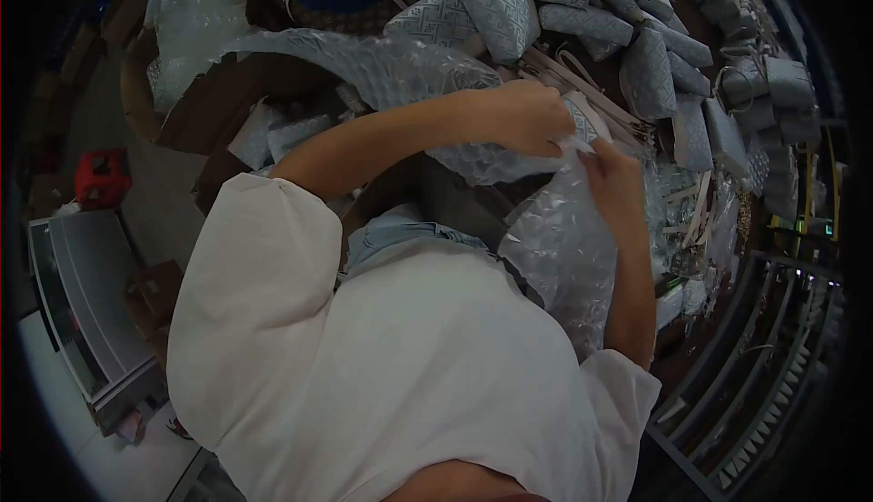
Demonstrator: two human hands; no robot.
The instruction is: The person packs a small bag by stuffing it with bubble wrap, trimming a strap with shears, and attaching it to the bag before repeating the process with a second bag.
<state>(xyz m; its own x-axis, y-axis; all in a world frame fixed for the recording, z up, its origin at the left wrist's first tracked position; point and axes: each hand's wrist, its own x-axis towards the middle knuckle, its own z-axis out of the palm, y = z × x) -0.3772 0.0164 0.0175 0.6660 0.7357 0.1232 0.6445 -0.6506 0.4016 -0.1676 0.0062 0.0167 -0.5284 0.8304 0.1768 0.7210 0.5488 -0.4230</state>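
A clear sheet of bubble wrap (568,238) is pinched between my two hands and hangs down along my right forearm. My left hand (527,118) reaches across from the left, its fingers curled closed at the sheet's upper corner. Close beside it, my right hand (614,173) grips the same corner between thumb and fingers. Another stretch of bubble wrap (364,61) runs behind my left forearm. Just past my hands lie a grey-white patterned pouch (585,115), partly hidden by my fingers, and several pale straps (596,93).
Many grey patterned bags (496,6) are heaped at the back and right. A cardboard box (214,97) with wrapped pouches (259,134) stands left of my arm. More bubble wrap (195,29) rises behind it. A red container (102,177) is far left; a metal rack (746,366) stands at right.
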